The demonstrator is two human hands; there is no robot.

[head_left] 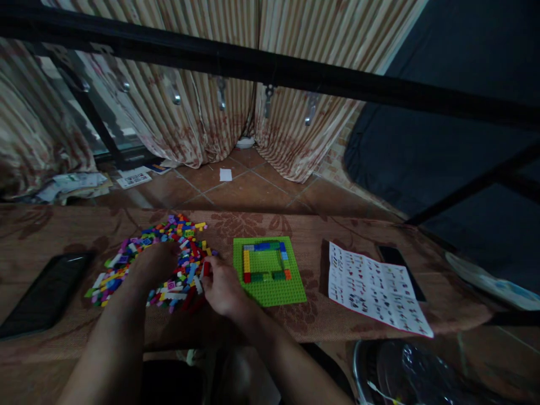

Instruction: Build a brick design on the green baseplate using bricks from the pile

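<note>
A heap of mixed toy bricks (185, 230) spreads over the cloth-covered table. My left hand (158, 261) reaches down into the heap, and its fingers are hidden from view. At the heap's right edge, my right hand (221, 286) is closed on a red brick (206, 269) between thumb and fingers. Just right of that hand lies a green baseplate (270, 293). On it stands a rectangular outline of bricks, with yellow bricks (246, 260) on the left, blue bricks (264, 246) at the back, and dark green ones along the front with a gap between them.
A printed sheet (375, 287) lies on the right of the table, partly over a dark phone (403, 267). Farther left rests a black tablet-like device (46, 292). A dark metal bar (253, 64) with hanging clips crosses above, with striped curtains (219, 129) behind.
</note>
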